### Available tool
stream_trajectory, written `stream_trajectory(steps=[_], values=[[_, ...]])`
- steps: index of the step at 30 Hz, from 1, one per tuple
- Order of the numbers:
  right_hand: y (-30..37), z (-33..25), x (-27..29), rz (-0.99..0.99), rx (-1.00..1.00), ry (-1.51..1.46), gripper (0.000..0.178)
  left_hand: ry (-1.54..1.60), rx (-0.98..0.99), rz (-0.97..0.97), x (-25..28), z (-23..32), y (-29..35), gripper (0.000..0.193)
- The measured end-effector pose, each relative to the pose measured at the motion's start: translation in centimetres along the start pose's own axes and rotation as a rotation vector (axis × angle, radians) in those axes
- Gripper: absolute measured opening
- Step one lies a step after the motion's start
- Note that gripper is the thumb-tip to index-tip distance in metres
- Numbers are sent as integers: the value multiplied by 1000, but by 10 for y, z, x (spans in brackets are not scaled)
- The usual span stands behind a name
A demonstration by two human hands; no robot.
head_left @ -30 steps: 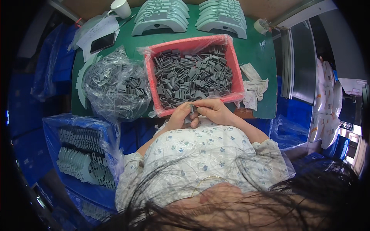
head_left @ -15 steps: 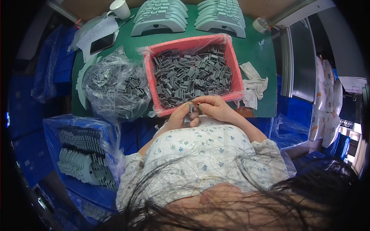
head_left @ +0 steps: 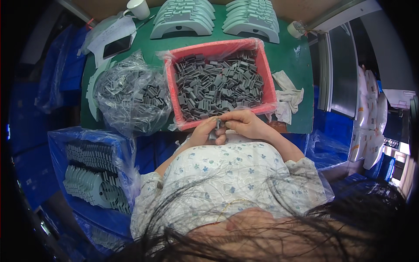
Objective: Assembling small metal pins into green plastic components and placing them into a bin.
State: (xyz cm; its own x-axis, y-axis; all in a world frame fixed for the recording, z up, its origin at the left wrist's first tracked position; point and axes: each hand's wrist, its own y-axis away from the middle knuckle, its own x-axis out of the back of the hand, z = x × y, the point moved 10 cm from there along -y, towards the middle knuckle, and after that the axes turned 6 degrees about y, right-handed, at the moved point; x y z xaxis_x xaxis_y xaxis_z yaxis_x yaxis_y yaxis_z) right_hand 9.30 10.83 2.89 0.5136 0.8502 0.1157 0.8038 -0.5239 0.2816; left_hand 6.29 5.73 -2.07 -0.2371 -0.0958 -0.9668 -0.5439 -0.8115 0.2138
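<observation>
Just in front of the red bin's near edge, my left hand (head_left: pixel 205 133) is closed around a small grey plastic clip (head_left: pixel 213 134). Its fingers curl under the piece and hide part of it. My right hand (head_left: pixel 243 123) meets it from the right, thumb and forefinger pinched at the clip's upper end. Whatever lies between those fingertips is too small to make out. Beyond both hands, the red bin (head_left: pixel 270 83) is filled with many loose grey clips (head_left: pixel 218 85) like this one.
A clear plastic bag (head_left: pixel 131 96) of grey clips lies left of the bin on the green table (head_left: pixel 297 56). Stacked pale-green curved parts (head_left: pixel 181 27), a phone (head_left: pixel 117 46), a white mug (head_left: pixel 138 8) and a cloth (head_left: pixel 288 94) are around it. A lined blue crate (head_left: pixel 124 157) stands lower left.
A thin orange-brown strip seen at my right fingertips earlier no longer shows. The right fingers have shifted slightly over the clip, while my left hand keeps its grip.
</observation>
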Motion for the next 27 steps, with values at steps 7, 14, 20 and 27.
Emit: stream_trajectory(steps=[7, 14, 20, 27], values=[[1, 9, -4, 88, -11, -179, 24, -43, -40, -28, -8, 4, 1, 34], [0, -2, 2, 86, 144, 55, 23, -86, -2, -11, -6, 0, 3, 37], [-1, 1, 0, 121, 178, 99, 23, -71, -6, 47, -3, 0, 6, 38], [9, 47, 69, 545, -103, 100, 23, -333, -72, -62, -15, 0, 10, 27]])
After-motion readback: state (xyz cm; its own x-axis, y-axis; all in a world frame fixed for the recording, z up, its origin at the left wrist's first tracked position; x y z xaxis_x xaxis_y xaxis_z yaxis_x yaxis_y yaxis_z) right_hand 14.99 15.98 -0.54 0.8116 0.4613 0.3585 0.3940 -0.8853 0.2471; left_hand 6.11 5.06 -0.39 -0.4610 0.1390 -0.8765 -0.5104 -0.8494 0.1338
